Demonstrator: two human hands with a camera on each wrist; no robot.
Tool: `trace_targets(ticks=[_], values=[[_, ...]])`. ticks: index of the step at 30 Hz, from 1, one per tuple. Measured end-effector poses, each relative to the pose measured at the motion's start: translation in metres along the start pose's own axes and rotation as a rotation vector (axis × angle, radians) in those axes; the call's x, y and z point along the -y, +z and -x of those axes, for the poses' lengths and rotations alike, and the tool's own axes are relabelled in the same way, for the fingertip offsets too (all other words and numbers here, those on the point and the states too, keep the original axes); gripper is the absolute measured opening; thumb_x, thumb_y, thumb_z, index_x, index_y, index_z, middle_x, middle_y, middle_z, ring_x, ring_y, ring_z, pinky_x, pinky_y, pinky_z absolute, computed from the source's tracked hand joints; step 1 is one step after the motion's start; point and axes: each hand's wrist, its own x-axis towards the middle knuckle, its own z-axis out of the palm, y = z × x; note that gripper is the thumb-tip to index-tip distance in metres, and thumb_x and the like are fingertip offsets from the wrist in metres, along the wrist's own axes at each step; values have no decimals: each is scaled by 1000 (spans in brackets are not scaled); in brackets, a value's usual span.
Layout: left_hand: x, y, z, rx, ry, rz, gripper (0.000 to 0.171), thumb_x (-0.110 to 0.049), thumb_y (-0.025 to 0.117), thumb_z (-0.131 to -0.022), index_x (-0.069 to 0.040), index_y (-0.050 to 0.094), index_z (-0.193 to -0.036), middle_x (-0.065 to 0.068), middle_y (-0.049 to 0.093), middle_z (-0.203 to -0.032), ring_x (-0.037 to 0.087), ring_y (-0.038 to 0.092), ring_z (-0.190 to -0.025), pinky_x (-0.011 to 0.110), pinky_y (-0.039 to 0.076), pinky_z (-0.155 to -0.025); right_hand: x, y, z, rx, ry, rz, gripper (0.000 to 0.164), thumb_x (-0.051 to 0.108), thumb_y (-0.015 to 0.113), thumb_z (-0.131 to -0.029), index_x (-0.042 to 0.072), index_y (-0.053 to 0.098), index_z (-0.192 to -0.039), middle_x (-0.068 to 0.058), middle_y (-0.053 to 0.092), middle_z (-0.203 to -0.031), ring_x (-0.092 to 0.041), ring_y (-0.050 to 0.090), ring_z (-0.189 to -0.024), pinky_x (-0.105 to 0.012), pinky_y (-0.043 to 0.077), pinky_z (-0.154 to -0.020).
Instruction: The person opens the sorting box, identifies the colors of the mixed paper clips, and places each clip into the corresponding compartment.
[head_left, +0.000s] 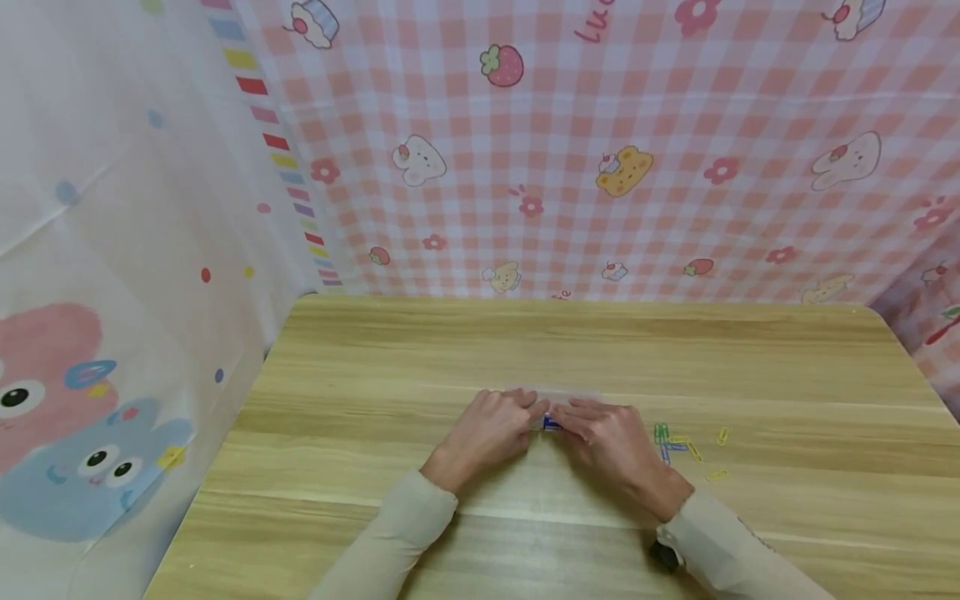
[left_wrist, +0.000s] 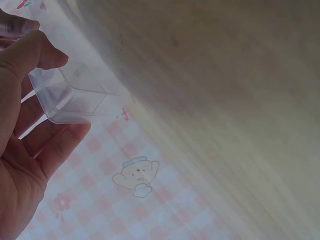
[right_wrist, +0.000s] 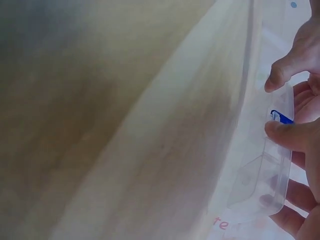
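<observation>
A clear plastic box with a blue latch lies between both hands at the middle of the table. My left hand holds its left end, thumb at the near side and fingers beyond the far wall, as the left wrist view shows. My right hand grips the right part. In the right wrist view the right thumb lies against the blue latch, with fingers behind the box. The hands cover much of the box in the head view, and its contents cannot be made out.
Right of the right hand lie several paper clips: green clips, blue clips and scattered yellow clips. They rest on a wooden table. A pink checked cloth hangs behind its far edge, and a white printed cloth at the left.
</observation>
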Motion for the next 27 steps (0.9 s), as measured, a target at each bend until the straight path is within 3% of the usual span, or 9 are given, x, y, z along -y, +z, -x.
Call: trace_targets(ticks=[7, 14, 17, 23, 27], values=[[0, 0, 0, 18, -9, -1, 38, -9, 69, -82, -17, 71, -120, 0, 73, -111, 19, 72, -94, 34, 59, -66, 0, 2, 0, -21, 39, -40, 25, 19, 82, -79, 11, 79, -103, -6, 76, -101, -27, 74, -89, -42, 60, -73], [1, -1, -1, -7, 0, -16, 38, -9, 70, -79, -17, 73, -116, -2, 74, -103, 15, 69, -74, 29, 54, -54, 2, 6, 3, -96, 14, -64, 23, 10, 81, -76, 11, 80, -100, -6, 76, -101, -28, 74, -89, -44, 59, -77], [1, -2, -1, -16, -5, -3, 37, -8, 71, -78, -18, 73, -114, -3, 74, -100, 14, 67, -70, 29, 53, -53, 3, 5, 3, -92, -15, -76, 25, 8, 80, -76, 10, 80, -100, -6, 76, -104, -29, 74, -92, -45, 59, -78], [0, -4, 2, 46, 5, 9, 40, -12, 73, -82, -19, 69, -121, -3, 72, -108, 15, 70, -88, 30, 58, -66, -1, -1, 9, -53, -99, -85, 31, 12, 82, -73, 12, 79, -104, -6, 75, -110, -30, 73, -96, -46, 59, -78], [0, -5, 3, 61, 13, -9, 38, -16, 73, -86, -19, 69, -124, -1, 72, -115, 16, 69, -100, 31, 59, -75, -5, -5, 15, -35, -70, -121, 40, 12, 83, -73, 9, 76, -112, -8, 73, -115, -31, 70, -103, -48, 56, -88]])
